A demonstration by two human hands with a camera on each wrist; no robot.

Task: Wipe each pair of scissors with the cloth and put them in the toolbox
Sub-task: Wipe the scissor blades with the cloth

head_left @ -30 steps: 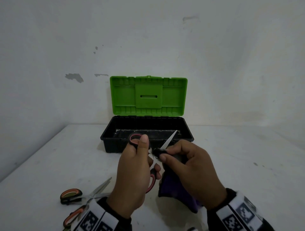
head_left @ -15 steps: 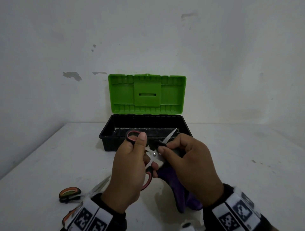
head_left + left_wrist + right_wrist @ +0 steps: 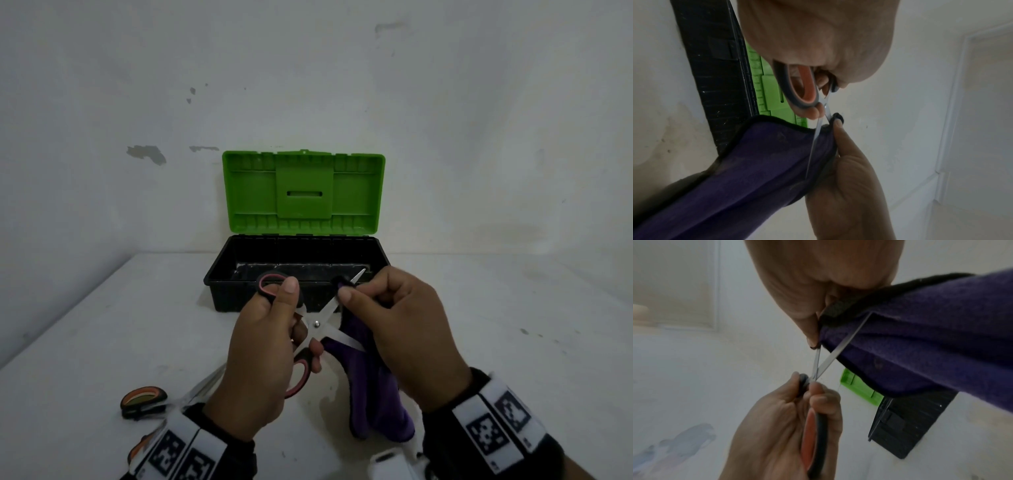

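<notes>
While the left hand (image 3: 260,356) grips the scissors (image 3: 317,323) by handles, blades open, right hand (image 3: 397,329) pinches soft cloth (image 3: 370,387) on one blade; steel is stiff & sharp, so hold handles only.

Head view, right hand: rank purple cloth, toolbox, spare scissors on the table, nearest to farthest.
1. Purple cloth: pinched by the right hand, hanging below it.
2. Toolbox: open, just behind the hands.
3. Spare scissors: lower left on the table, beyond the left hand, which holds the scissors being wiped.
</notes>
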